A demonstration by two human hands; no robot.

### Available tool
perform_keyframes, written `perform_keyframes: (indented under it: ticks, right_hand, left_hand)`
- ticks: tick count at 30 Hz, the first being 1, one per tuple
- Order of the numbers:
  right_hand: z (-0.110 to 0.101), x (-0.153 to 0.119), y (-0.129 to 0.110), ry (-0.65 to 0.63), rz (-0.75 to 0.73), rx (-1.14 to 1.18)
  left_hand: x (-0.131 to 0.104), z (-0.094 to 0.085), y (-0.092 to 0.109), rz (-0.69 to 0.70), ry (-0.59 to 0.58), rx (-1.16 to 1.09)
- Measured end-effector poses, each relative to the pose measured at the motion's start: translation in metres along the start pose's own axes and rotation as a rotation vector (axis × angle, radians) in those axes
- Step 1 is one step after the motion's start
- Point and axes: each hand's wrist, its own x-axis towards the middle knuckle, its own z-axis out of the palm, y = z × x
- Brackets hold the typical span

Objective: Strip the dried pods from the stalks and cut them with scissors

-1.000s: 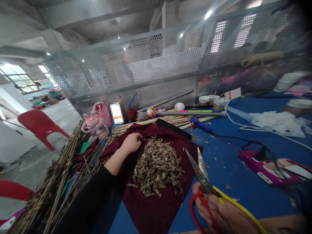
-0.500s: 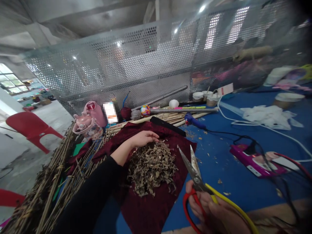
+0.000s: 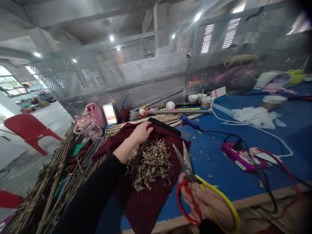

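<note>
The scissors [image 3: 188, 172], with one red and one yellow handle loop, sit low and right of centre, near the front edge of the blue surface [image 3: 219, 169], blades parted and pointing up and away. The right hand [image 3: 203, 203] is curled through the loops, gripping them. Just left of the blades lies a heap of dry chopped plant bits [image 3: 148, 162] on a dark red cloth [image 3: 151, 198], whose near corner hangs over the surface's edge. The left hand [image 3: 142, 131] hovers at the heap's far side, fingers loosely open; whether it touches anything I cannot tell. Bundled sticks [image 3: 56, 185] crowd the left; right of the scissors the surface lies open up to a pink device [image 3: 240, 157] with cables.
</note>
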Motion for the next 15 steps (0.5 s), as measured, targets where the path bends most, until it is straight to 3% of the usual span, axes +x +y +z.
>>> perform_keyframes:
  ticks: [4, 9, 12, 15]
  right_hand:
    - [0.002, 0.000, -0.004, -0.065, -0.019, 0.001]
    - [0.004, 0.004, -0.008, -0.059, -0.017, 0.029]
    - [0.006, 0.006, -0.010, -0.024, -0.029, 0.031]
    - [0.010, 0.005, -0.012, -0.001, -0.065, -0.001]
  left_hand:
    - [-0.054, -0.012, 0.032, 0.127, 0.029, 0.018]
    - [-0.124, 0.022, 0.061, 0.292, -0.067, 0.262]
    - [-0.134, 0.036, 0.056, 0.298, -0.070, 0.363]
    - [-0.133, 0.022, 0.045, 0.268, -0.034, 0.227]
